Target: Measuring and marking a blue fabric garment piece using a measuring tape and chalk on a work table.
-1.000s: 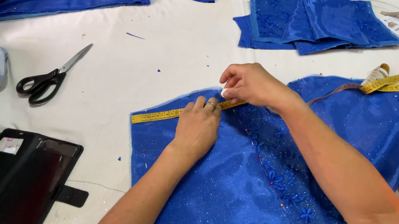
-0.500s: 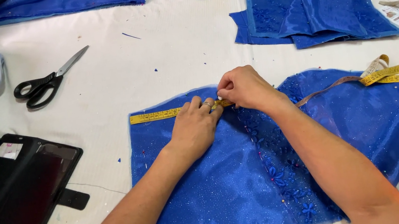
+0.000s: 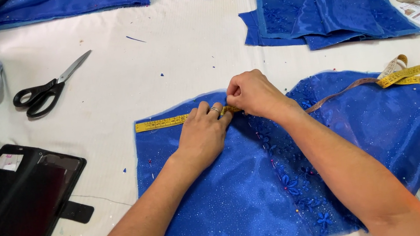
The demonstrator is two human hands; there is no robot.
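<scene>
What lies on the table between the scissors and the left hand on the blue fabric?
In the head view, mostly bare white table separates the scissors from the left hand; only the free end of the yellow tape measure and the blue fabric edge lie there.

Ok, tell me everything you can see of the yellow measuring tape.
The yellow measuring tape is a flat, soft-looking strip with dark markings. It lies along the top edge of the blue fabric. The left hand presses it flat; the right hand pinches it. Beyond the hands its brownish back shows, then it folds and trails off right.
</scene>
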